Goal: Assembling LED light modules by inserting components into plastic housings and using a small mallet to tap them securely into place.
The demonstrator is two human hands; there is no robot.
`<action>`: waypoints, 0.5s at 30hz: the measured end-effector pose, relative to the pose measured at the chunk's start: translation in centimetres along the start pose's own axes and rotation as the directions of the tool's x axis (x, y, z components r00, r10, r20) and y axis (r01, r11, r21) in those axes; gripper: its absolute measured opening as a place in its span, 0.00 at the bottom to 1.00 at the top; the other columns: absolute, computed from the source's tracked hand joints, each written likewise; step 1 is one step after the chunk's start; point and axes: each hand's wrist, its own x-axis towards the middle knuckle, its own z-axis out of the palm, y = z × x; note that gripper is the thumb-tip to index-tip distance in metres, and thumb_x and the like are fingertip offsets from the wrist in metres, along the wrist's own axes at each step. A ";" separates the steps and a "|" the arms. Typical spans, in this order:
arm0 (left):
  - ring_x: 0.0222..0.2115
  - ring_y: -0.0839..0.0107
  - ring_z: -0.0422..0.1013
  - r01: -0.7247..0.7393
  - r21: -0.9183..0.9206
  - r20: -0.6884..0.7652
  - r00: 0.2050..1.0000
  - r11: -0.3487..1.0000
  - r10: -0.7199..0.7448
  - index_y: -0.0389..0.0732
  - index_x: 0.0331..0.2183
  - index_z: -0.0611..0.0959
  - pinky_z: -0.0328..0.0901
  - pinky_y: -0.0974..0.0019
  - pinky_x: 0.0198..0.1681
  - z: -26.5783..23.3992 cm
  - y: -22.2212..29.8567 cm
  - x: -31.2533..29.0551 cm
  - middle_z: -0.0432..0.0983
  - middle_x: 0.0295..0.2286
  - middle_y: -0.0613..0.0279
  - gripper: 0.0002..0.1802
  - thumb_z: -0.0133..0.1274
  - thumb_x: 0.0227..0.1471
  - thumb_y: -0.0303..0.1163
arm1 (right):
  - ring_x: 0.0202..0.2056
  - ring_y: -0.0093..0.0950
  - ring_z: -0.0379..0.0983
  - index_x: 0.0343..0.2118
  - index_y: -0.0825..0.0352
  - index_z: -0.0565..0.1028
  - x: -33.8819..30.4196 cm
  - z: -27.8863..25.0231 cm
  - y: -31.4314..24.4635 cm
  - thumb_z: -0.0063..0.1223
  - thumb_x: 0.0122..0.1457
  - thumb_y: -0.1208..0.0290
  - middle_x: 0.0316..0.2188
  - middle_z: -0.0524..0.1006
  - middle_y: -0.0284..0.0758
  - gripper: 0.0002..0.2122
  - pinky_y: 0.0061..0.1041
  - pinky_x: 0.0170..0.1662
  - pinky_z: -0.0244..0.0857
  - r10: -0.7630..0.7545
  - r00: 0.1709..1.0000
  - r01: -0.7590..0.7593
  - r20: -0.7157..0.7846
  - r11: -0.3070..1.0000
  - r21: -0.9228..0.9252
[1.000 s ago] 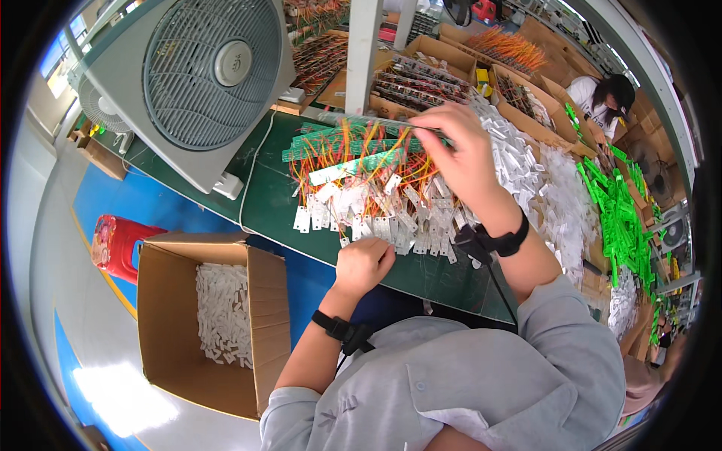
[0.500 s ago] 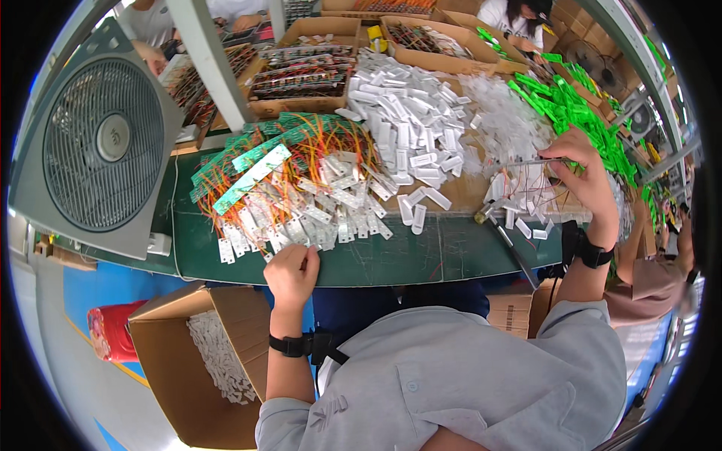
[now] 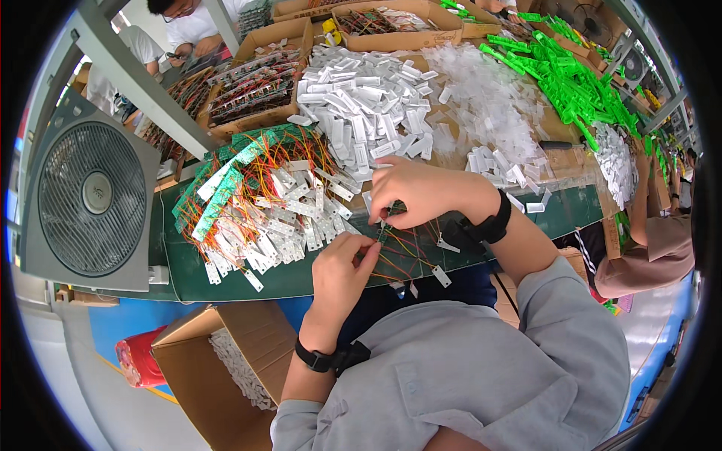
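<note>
In front of my body, over the near table edge, both hands meet at a narrow green circuit board strip [image 3: 383, 234]. My right hand [image 3: 425, 192] pinches its upper end from above, fingers closed. My left hand [image 3: 342, 272] holds the lower end between thumb and fingers. Red and yellow wires [image 3: 402, 259] trail from the strip toward my right. Small white perforated plates [image 3: 441, 276] hang or lie at the wire ends. Just left of my hands lies a heap of similar wired white plates [image 3: 289, 214], with green board strips [image 3: 218, 199] at its far left.
White plastic housings [image 3: 357, 105] are heaped beyond my hands, beside clear plastic pieces [image 3: 481, 94] and bright green parts [image 3: 556, 83]. Boxes of wired boards [image 3: 256, 90] stand at the back left. A grey fan [image 3: 94, 192] is at left; an open carton [image 3: 188, 376] sits below. People work nearby.
My right hand has come from the far right to the middle, beside my left hand. My left hand has moved right and up from the table edge; both now hold a board strip.
</note>
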 end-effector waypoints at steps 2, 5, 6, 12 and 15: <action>0.22 0.68 0.73 0.036 -0.031 0.022 0.999 0.999 -0.035 0.34 0.31 0.84 0.66 0.67 0.25 0.5 -0.6 -0.2 0.77 0.24 0.58 0.05 0.65 0.52 0.25 | 0.43 0.31 0.75 0.37 0.60 0.83 -0.5 0.6 0.5 0.62 0.52 0.71 0.34 0.81 0.27 0.08 0.47 0.64 0.55 0.026 0.997 -0.023 -0.070 0.999 0.040; 0.22 0.68 0.73 0.048 -0.004 0.022 0.999 0.999 -0.047 0.33 0.29 0.83 0.66 0.66 0.25 1.3 -1.6 -0.6 0.76 0.24 0.57 0.05 0.64 0.52 0.23 | 0.42 0.37 0.76 0.36 0.62 0.81 -2.0 2.5 2.8 0.64 0.55 0.66 0.35 0.80 0.34 0.08 0.36 0.44 0.69 0.180 0.818 -0.174 -0.546 0.983 0.063; 0.22 0.68 0.73 0.046 -0.002 0.025 0.999 0.999 -0.046 0.33 0.29 0.83 0.66 0.66 0.26 1.5 -1.9 -0.7 0.76 0.24 0.57 0.04 0.63 0.52 0.23 | 0.42 0.37 0.76 0.36 0.62 0.81 -2.5 3.2 3.3 0.64 0.55 0.66 0.35 0.80 0.34 0.08 0.36 0.44 0.69 0.186 0.813 -0.178 -0.552 0.982 0.069; 0.22 0.64 0.73 -0.055 0.062 0.029 0.998 0.997 0.053 0.35 0.31 0.81 0.66 0.64 0.26 1.8 -1.9 -1.4 0.74 0.27 0.56 0.05 0.62 0.52 0.21 | 0.35 0.41 0.76 0.30 0.66 0.77 -3.9 7.3 4.8 0.66 0.51 0.67 0.29 0.79 0.39 0.09 0.40 0.38 0.68 0.506 0.631 -0.588 -0.589 0.807 0.063; 0.22 0.66 0.74 -0.085 0.046 0.011 0.996 0.995 0.084 0.35 0.31 0.81 0.67 0.66 0.25 1.5 -0.9 -1.5 0.74 0.27 0.57 0.05 0.62 0.52 0.19 | 0.34 0.41 0.76 0.31 0.66 0.76 -4.8 7.6 5.6 0.64 0.51 0.70 0.30 0.78 0.39 0.09 0.40 0.37 0.68 0.474 0.642 -0.573 -0.603 0.819 0.033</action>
